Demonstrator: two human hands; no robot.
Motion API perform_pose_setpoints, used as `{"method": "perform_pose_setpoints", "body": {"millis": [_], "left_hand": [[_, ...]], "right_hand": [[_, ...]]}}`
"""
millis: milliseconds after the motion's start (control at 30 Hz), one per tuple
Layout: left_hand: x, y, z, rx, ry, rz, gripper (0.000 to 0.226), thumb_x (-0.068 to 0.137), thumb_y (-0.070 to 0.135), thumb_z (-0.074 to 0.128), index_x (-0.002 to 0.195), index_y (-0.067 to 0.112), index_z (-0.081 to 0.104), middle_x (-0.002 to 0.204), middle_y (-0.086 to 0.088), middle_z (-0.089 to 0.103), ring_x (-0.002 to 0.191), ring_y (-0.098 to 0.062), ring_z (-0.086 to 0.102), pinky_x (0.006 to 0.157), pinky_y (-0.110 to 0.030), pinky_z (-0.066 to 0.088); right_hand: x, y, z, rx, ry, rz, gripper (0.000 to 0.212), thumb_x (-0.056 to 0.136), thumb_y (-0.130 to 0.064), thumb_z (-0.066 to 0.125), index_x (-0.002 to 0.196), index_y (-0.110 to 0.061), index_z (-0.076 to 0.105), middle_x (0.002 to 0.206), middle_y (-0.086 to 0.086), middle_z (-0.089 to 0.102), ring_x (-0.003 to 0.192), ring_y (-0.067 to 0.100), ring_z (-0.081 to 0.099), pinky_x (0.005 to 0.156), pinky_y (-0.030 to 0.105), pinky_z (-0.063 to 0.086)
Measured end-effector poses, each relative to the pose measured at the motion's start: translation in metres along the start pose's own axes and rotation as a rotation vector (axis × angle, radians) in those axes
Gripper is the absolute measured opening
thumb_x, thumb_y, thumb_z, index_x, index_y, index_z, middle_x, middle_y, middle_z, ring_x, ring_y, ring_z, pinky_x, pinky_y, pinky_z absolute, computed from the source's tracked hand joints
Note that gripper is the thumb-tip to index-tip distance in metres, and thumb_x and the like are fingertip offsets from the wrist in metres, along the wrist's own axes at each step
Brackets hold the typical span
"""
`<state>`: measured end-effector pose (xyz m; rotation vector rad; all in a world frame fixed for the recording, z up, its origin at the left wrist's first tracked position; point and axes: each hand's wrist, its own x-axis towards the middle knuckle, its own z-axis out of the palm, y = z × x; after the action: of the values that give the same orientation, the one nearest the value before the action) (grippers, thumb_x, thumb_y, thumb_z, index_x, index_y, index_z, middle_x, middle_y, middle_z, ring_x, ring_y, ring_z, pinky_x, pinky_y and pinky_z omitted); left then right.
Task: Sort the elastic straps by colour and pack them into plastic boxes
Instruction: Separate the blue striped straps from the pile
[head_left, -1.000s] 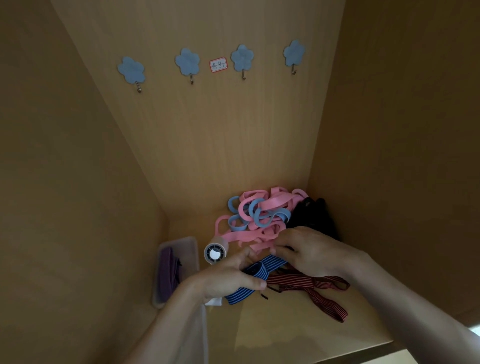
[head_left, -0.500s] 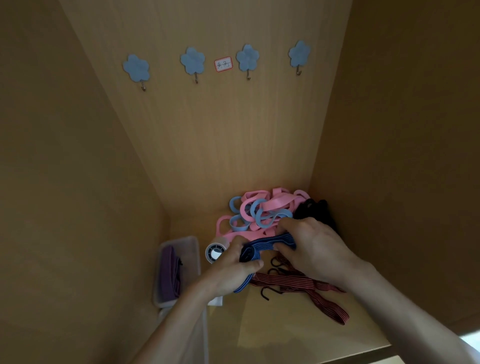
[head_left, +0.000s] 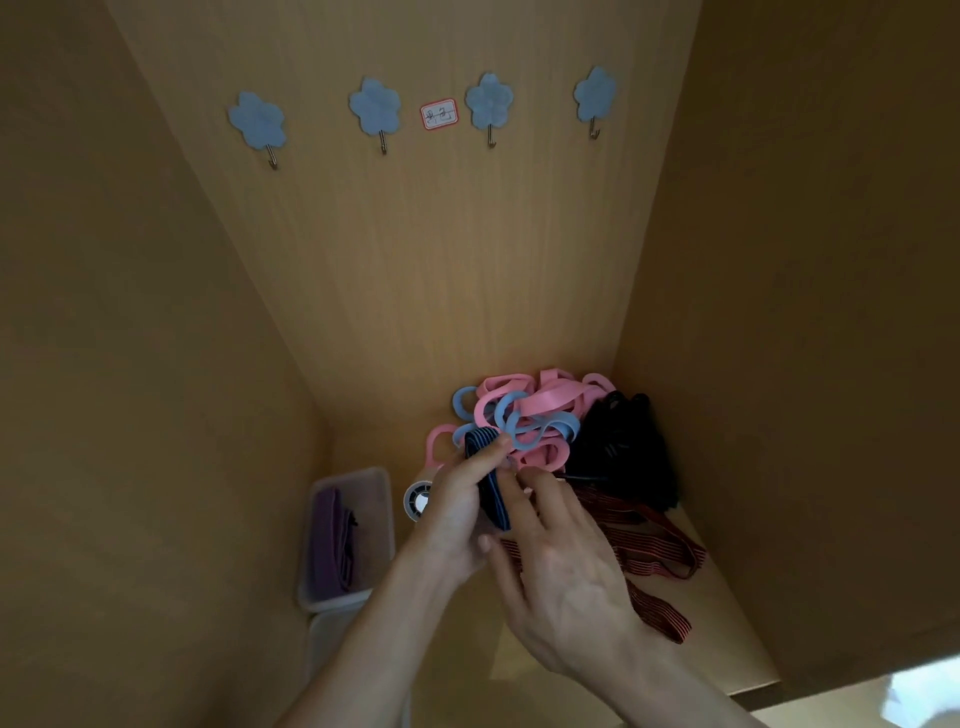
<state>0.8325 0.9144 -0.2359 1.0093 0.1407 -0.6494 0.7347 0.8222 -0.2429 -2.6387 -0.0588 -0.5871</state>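
Note:
My left hand grips a folded blue striped elastic strap, holding it upright above the shelf floor. Just to its right, my right hand has its fingers spread, with the fingertips touching the strap's side. Red striped straps lie on the shelf under and right of my right hand. A pile of pink and light blue bands sits at the back, with a black bundle beside it. A clear plastic box at the left holds purple straps.
The wooden cupboard walls close in on the left, back and right. Several blue flower-shaped hooks and a small label hang on the back wall. A white roll lies beside the box. A second clear box sits in front of the first.
The blue strap was stretched between both hands; now it is folded into my left hand and stands upright. My right hand has let go and opened beside it.

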Motion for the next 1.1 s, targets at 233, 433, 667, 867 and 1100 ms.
{"method": "perform_pose_setpoints", "body": {"millis": [233,433,667,867,1100], "left_hand": [[-0.008,0.0,-0.01,-0.152,0.027,-0.054,0.022,0.091,0.022,0.066,0.097,0.003,0.075,0.087,-0.013,0.074,0.075,-0.022,0.073,0.063,-0.031,0.06],[-0.032,-0.018,-0.055,-0.275,0.263,-0.096,0.04,0.09,0.026,0.066,0.12,0.001,0.064,0.104,-0.016,0.072,0.101,-0.027,0.072,0.088,-0.038,0.053],[-0.048,-0.014,-0.112,-0.242,0.441,-0.132,0.024,0.085,0.025,0.072,0.091,0.002,0.068,0.078,-0.011,0.067,0.071,-0.021,0.07,0.072,-0.03,0.059],[-0.018,0.017,-0.129,-0.051,0.508,-0.068,0.021,0.093,0.029,0.069,0.095,0.008,0.067,0.077,-0.008,0.068,0.071,-0.021,0.068,0.057,-0.03,0.055],[0.008,0.024,-0.156,0.524,0.733,0.14,0.022,0.102,0.012,0.049,0.096,0.011,0.07,0.097,-0.011,0.073,0.094,-0.029,0.068,0.09,-0.046,0.054]], "right_hand": [[-0.006,0.0,0.016,0.114,0.054,-0.013,0.054,0.099,-0.036,0.044,0.147,-0.013,0.048,0.145,0.006,0.049,0.133,0.023,0.048,0.105,0.042,0.047],[-0.03,-0.016,0.084,0.057,-0.066,-0.133,0.073,0.075,-0.015,0.062,0.144,-0.009,0.04,0.148,0.01,0.041,0.115,0.025,0.056,0.083,0.037,0.06],[-0.02,-0.026,0.124,0.118,-0.186,-0.408,0.073,0.073,-0.01,0.072,0.14,-0.011,0.043,0.145,0.004,0.042,0.103,0.02,0.066,0.081,0.035,0.06],[0.033,-0.024,0.141,0.137,-0.188,-0.52,0.073,0.061,-0.013,0.09,0.123,-0.014,0.051,0.133,0.003,0.051,0.089,0.019,0.069,0.071,0.031,0.058],[0.083,-0.023,0.171,0.08,-0.231,-0.589,0.052,0.061,-0.014,0.088,0.098,-0.009,0.051,0.097,0.01,0.063,0.052,0.019,0.055,0.042,0.029,0.036]]}}
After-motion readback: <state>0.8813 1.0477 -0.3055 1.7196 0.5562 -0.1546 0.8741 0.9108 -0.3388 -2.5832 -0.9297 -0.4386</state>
